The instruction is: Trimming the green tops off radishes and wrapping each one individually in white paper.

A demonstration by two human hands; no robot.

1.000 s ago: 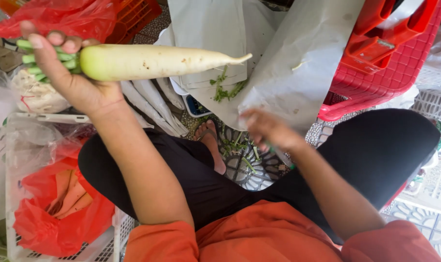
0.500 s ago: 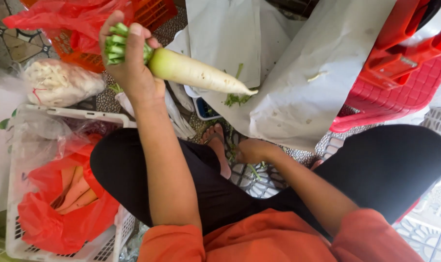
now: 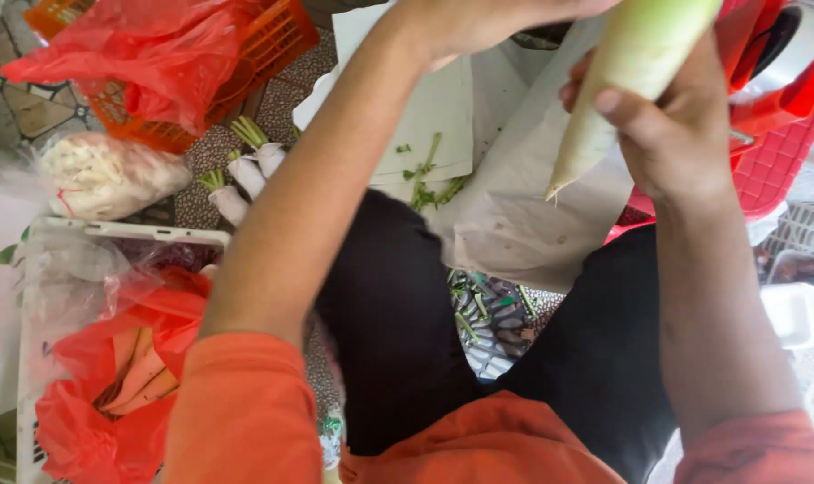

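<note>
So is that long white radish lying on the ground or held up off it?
Held up. The radish hangs tip-down in the air, gripped by the right hand, with the left hand near its upper end.

Floor strewn with crates, bags and trimmings

A patterned floor [image 3: 4, 99] carries everything. Well left of the fingers [image 3: 604, 100] stands an orange crate [image 3: 272, 40] holding a red bag [image 3: 129, 58]; beside it lie a clear bag of pale pieces [image 3: 98, 175] and trimmed white radishes [image 3: 246, 170]. Under the fingers spreads a white sack [image 3: 523, 233] with green scraps [image 3: 429, 179] on the white sheet [image 3: 434, 116] next to it. Just right of the fingers sits a red crate [image 3: 775, 161]. Far below left, a white basket [image 3: 120, 231] holds another red bag [image 3: 93, 385]. Cut stems [image 3: 479, 305] lie on the floor beneath.
</note>
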